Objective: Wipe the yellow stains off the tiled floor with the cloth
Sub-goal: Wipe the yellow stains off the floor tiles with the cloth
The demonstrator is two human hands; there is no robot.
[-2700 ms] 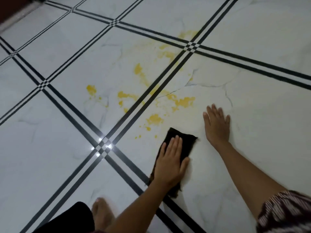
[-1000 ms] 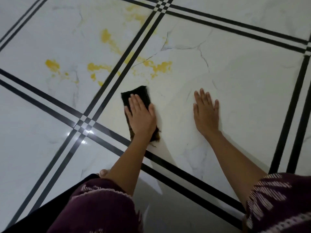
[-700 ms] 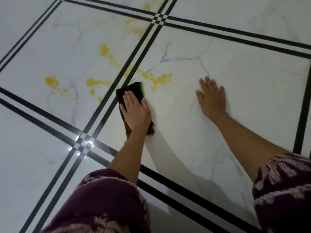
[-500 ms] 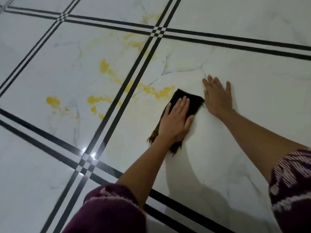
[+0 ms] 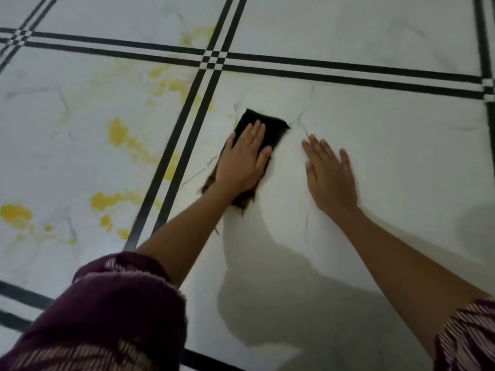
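Observation:
A dark cloth [image 5: 263, 123] lies flat on the white tiled floor [image 5: 388, 145], just right of the black double grout line. My left hand [image 5: 245, 159] presses down on it with fingers together, covering most of it; a frayed brown edge sticks out near my wrist. My right hand [image 5: 330, 176] rests flat on the bare tile to the right, fingers spread, holding nothing. Yellow stains [image 5: 126, 137] spread over the tile to the left of the line, with more near the far crossing [image 5: 171, 84] and at the left edge [image 5: 16, 214].
Black double lines [image 5: 184, 145] divide the floor into large white marbled tiles, crossing at the top centre [image 5: 213, 60]. Dark red patterned sleeves [image 5: 107, 311] fill the bottom corners. My arms cast shadows on the near tile.
My left hand slid the cloth up and forward over the tile where the yellow patch was; that patch no longer shows. My right hand stayed flat on the floor. The camera moved closer.

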